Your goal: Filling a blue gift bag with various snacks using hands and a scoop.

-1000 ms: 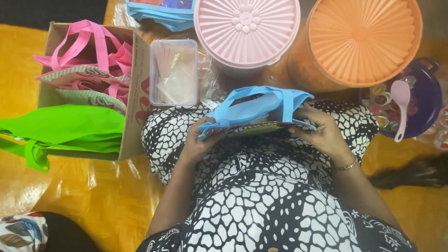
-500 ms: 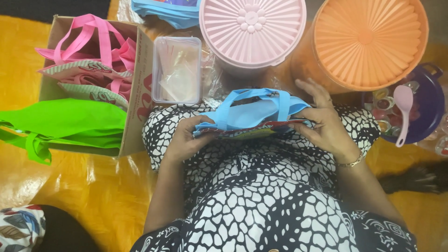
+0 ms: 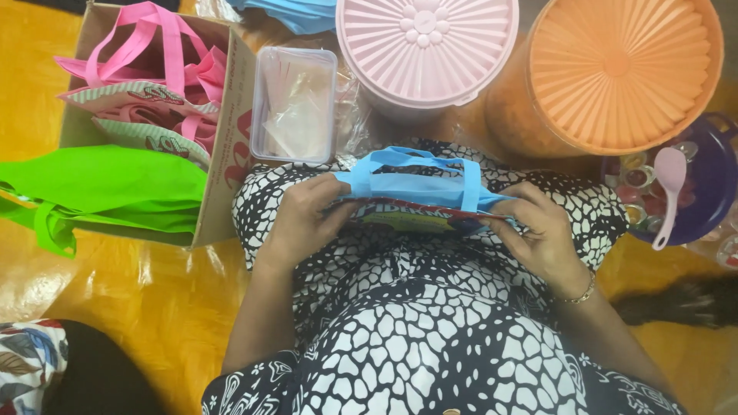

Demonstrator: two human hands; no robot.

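Blue bag (image 3: 419, 187) lowered, between left hand (image 3: 304, 219) and right hand (image 3: 542, 234).

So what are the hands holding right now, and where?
Both hold one small blue tote bag on the lap: left hand at its left end, right hand at its right end.

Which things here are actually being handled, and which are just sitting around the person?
In hand:
- blue bag, held on the lap by the left hand and right hand
- colourful packet under its edge

Lying about:
- cardboard box of pink bags
- green bag
- clear tub
- pink container
- orange container
- purple bowl with a pink spoon
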